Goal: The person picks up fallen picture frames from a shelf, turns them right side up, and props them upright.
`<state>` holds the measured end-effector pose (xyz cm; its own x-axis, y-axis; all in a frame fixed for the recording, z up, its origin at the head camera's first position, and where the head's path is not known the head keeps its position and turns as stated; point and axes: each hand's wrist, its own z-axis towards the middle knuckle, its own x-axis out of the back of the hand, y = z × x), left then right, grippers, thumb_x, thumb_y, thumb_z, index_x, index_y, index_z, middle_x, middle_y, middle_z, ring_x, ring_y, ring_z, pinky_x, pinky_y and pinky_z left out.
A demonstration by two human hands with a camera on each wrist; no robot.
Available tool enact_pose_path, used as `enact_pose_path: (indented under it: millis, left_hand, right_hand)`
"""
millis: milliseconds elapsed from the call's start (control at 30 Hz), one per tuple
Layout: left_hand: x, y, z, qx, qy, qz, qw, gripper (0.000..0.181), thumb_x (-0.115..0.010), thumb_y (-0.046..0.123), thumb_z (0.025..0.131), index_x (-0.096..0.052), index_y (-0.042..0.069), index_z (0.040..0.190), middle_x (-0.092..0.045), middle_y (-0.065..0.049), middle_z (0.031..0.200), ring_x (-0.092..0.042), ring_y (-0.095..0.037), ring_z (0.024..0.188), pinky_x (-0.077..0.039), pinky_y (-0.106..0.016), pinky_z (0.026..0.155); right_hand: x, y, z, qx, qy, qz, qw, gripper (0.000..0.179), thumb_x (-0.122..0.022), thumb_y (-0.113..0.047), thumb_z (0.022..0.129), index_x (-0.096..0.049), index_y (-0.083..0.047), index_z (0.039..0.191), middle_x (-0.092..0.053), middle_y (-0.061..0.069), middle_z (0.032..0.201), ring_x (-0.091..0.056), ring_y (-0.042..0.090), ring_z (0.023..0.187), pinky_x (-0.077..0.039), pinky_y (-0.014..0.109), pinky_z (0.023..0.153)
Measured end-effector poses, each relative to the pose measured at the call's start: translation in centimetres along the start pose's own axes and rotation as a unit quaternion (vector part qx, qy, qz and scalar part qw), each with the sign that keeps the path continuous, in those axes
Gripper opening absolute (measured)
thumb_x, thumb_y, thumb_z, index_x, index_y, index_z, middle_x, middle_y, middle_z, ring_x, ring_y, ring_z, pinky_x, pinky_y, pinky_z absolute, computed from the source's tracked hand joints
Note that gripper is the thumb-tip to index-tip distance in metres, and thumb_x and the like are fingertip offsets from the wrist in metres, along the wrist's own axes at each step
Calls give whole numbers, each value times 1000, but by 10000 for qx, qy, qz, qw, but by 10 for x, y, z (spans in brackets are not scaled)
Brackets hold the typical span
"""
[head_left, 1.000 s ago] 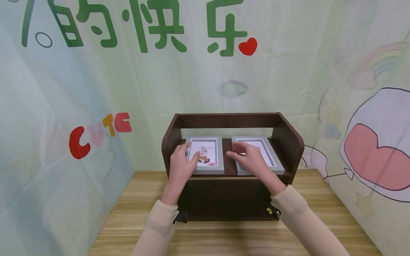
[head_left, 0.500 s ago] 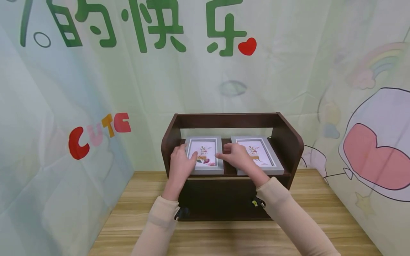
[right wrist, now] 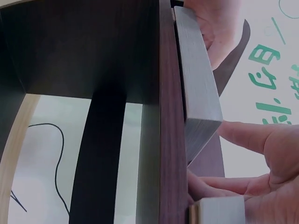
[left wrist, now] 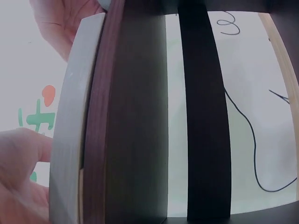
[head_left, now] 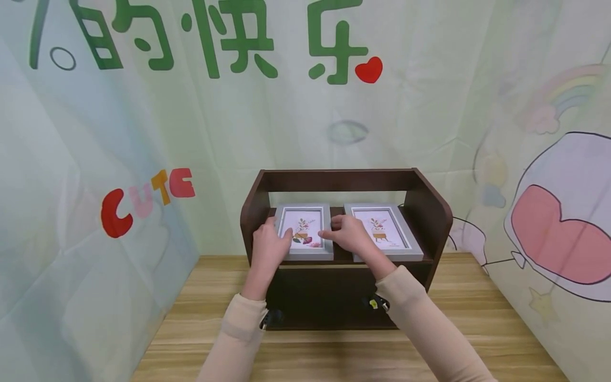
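Two grey picture frames with printed flower pictures lie side by side on the upper board of a dark brown shelf (head_left: 258, 199). My left hand (head_left: 268, 245) grips the left picture frame (head_left: 305, 220) at its left side, thumb over the front. At that frame's right edge is my right hand (head_left: 351, 233), its thumb on the corner and its fingers down in the gap between the frames. The right wrist view shows this thumb against the left frame's corner (right wrist: 201, 79). Beside these fingers lies the right picture frame (head_left: 406, 236), partly covered by the right hand and wrist.
The shelf stands on a wood-grain table (head_left: 200, 318), its raised side panels flanking the frames. Behind hangs a printed cloth backdrop (head_left: 286, 127) with green characters. A thin black cable (left wrist: 252, 135) runs behind the shelf.
My right hand has moved left from above the right frame to the left frame's right edge. My left hand has shifted only slightly at the left edge. Both frames stay in place.
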<state>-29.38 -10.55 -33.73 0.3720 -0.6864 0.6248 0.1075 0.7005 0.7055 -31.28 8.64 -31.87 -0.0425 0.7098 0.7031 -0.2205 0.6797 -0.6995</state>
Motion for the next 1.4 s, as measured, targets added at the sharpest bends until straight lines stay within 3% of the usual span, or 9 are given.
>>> enact_pose_path:
  millis: [367,600,700,900,1033,1400]
  left_hand:
    - [4,-1,-2,85,-86,-350,9993,53,-62,22,89,-47,-5,133,-56,-26,127,-57,-37,112,-46,-51,96]
    - [3,2,-2,40,62,-422,9991,53,-62,21,89,-48,-4,133,-55,-27,127,-55,-38,114,-44,-51,99]
    - [2,3,-3,-8,153,-495,9987,51,-62,18,89,-48,-4,133,-55,-27,127,-55,-38,115,-44,-51,99]
    - [4,2,-6,-106,236,-660,9975,44,-56,4,90,-49,-3,133,-55,-26,127,-53,-39,117,-43,-52,99]
    - [5,2,-8,-128,250,-776,9966,43,-54,1,91,-49,-1,134,-54,-24,129,-51,-38,118,-42,-52,100]
    - [3,3,-6,-61,521,-1108,9925,48,-55,3,91,-44,2,138,-51,-19,134,-50,-34,121,-41,-48,103]
  right_hand:
    - [2,-5,-1,-264,186,67,9995,47,-70,-22,85,-59,2,124,-65,17,120,-61,29,112,-50,40,93]
    - [3,-7,-4,-453,417,673,9958,44,-70,-10,84,-59,2,124,-63,18,123,-62,28,111,-56,32,82]
    - [2,-5,-5,-373,541,833,9944,44,-71,-7,82,-59,3,123,-62,18,123,-63,28,110,-56,31,81]
    - [-2,-1,-10,69,872,544,9947,46,-74,-7,79,-60,4,121,-66,18,118,-64,28,107,-50,40,94]
    - [0,-1,-13,89,804,699,9943,50,-74,-7,79,-57,5,125,-64,19,120,-64,29,108,-52,41,90]
    - [10,0,-9,-530,388,1651,9841,62,-73,-6,80,-48,1,135,-60,19,127,-61,27,112,-52,38,91]
